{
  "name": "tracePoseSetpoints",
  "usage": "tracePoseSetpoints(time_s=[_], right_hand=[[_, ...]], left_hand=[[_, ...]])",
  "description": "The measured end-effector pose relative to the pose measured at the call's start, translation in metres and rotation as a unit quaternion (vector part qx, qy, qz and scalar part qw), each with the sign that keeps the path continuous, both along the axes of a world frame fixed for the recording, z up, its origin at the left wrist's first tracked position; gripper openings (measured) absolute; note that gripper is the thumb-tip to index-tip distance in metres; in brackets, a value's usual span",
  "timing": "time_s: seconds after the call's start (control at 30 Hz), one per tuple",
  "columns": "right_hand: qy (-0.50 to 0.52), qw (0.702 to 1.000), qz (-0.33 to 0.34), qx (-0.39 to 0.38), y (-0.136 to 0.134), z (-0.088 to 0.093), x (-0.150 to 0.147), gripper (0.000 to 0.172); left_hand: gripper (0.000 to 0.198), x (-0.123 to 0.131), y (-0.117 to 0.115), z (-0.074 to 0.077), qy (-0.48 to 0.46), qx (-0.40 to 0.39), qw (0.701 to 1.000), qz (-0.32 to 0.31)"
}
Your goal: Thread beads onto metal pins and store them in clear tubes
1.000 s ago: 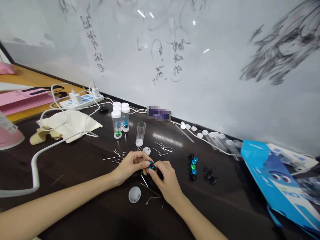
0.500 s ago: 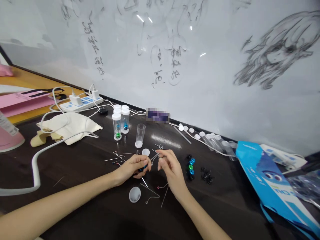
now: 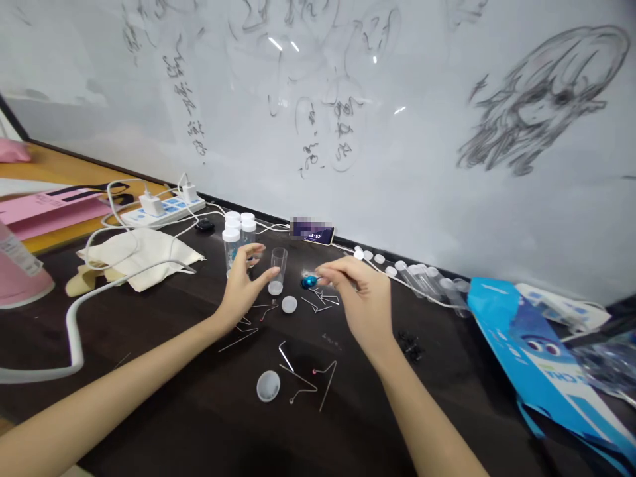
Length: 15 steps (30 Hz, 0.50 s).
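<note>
My right hand [image 3: 360, 291] pinches a small shiny blue and black piece [image 3: 309, 281] at its right end. Its exact kind is too small to make out. My left hand [image 3: 241, 285] is open, thumb and fingers spread, just left of an upright clear tube [image 3: 279, 265] with a white base. Its fingers partly cover the capped tubes [image 3: 231, 237] behind, which have white lids. In front of the clear tube lies a white cap [image 3: 289, 305]. Bent metal wires [image 3: 322, 301] are scattered below and between my hands. Nearer to me sits a small white cup [image 3: 268, 386].
Black small parts [image 3: 410, 346] lie right of my right wrist. Clear tubes [image 3: 427, 281] and white caps line the whiteboard's foot. A blue bag [image 3: 511, 331] stands right; a phone [image 3: 318, 232] leans at the back. Left are a cream cloth [image 3: 144, 255], cables and a power strip [image 3: 166, 209].
My hands have moved apart and up. The left has opened and shifted left toward the tubes; the right has come forward, now with the blue piece out in view.
</note>
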State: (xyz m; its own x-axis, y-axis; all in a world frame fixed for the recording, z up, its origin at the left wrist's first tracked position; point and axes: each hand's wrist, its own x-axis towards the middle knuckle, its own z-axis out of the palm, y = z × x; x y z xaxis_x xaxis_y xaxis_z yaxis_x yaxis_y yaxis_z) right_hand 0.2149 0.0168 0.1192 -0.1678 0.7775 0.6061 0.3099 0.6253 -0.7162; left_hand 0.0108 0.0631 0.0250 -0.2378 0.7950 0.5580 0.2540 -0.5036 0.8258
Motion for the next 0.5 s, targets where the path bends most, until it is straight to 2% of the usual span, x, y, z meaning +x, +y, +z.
tracePoseSetpoints(time_s=[0.03, 0.1, 0.17, 0.23, 0.33, 0.43, 0.5], right_hand=[[0.017, 1.000, -0.012, -0.001, 0.000, 0.002, 0.000, 0.018], [0.055, 0.998, -0.027, -0.013, -0.001, 0.002, -0.001, 0.017], [0.085, 0.996, -0.029, -0.027, 0.000, -0.003, -0.002, 0.015], [0.103, 0.994, -0.027, -0.035, 0.000, -0.007, -0.003, 0.014], [0.137, 0.989, -0.033, -0.033, 0.000, -0.010, -0.005, 0.015], [0.177, 0.983, -0.044, -0.031, -0.001, -0.009, -0.005, 0.018], [0.178, 0.982, -0.042, -0.037, 0.000, -0.010, -0.005, 0.019]], left_hand=[[0.052, -0.001, 0.007, -0.004, 0.026, -0.019, 0.999, -0.011], [0.056, -0.001, 0.016, -0.011, 0.065, -0.057, 0.994, -0.061], [0.049, 0.001, 0.020, -0.017, 0.074, -0.069, 0.990, -0.093], [0.039, 0.003, 0.019, -0.019, 0.067, -0.064, 0.991, -0.098], [0.033, 0.003, 0.007, -0.012, 0.077, -0.044, 0.992, -0.087], [0.031, -0.001, -0.011, -0.003, 0.179, 0.015, 0.980, -0.090], [0.038, -0.002, -0.022, 0.002, 0.210, 0.041, 0.972, -0.101]])
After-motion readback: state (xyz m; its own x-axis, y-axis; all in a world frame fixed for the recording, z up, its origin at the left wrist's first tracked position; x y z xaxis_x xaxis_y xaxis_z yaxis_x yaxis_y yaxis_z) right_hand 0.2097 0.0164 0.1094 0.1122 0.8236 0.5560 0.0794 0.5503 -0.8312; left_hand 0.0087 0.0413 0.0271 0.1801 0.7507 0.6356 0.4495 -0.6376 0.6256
